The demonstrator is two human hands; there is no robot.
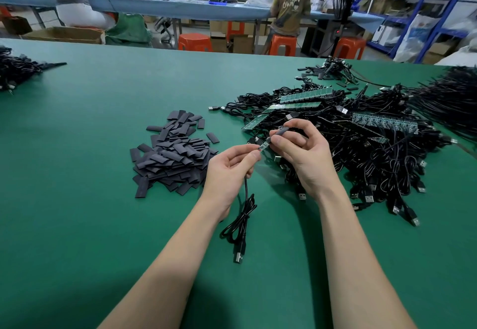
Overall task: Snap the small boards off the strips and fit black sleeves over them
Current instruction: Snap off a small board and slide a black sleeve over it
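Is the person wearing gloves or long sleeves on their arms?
No. The left hand and right hand are both bare, with no gloves, rings or watch showing. Both forearms are bare too, with no sleeve in view anywhere down to the picture's edge.

Pretty bright, even overhead light, no harsh glare on the green table (90,147). Soft shadows fall under both forearms toward 6 o'clock, and there's a faint one beside the sleeve pile (171,154). Center is sharp enough. Wide-angle lens bends the table edge, worst at 3 and 9 o'clock. The person in the brown shirt (291,5) at 12 o'clock is motion-blurred, and the shelves (423,5) at 2 o'clock look smeared.
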